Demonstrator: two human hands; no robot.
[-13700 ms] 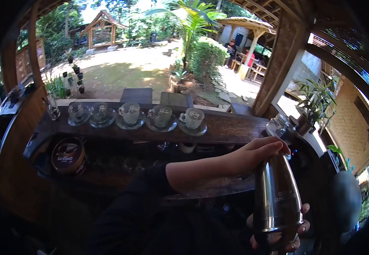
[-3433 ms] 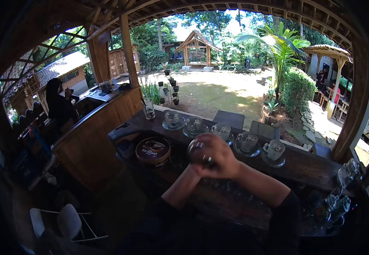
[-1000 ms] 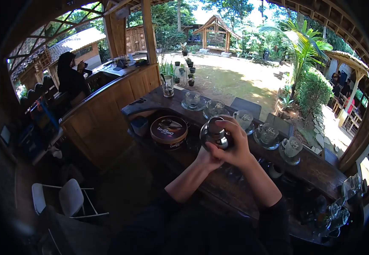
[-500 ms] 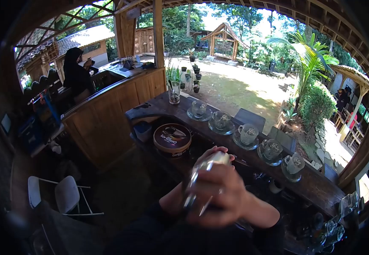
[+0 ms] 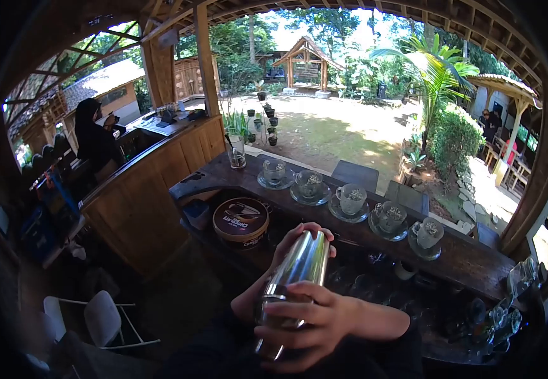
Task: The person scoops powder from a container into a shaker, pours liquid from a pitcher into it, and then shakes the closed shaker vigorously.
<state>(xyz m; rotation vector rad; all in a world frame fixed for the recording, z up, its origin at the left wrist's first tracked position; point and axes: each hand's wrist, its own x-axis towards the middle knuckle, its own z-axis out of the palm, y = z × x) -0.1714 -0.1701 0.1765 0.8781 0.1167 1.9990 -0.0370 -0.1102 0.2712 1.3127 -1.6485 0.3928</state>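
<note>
A shiny metal cocktail shaker is tilted in front of me, between both hands. My left hand wraps its far end from behind, fingertips showing over the top. My right hand grips the near, lower end with its fingers spread around the metal. Beyond it, several glass cups on glass saucers stand in a row on the dark wooden counter, among them a middle cup and a cup at the right. Pale bits lie in the cups. Left of the shaker sits a round tub labelled chocolate.
A tall glass with a utensil in it stands at the counter's left end. More glassware is at the lower right. A folding chair is at the lower left. Behind another wooden counter, a person holds something dark.
The shaker and hands, blurred before, now show sharply, with the shaker's far end tipped away from me. My view has shifted, so the counter things appear further left.
</note>
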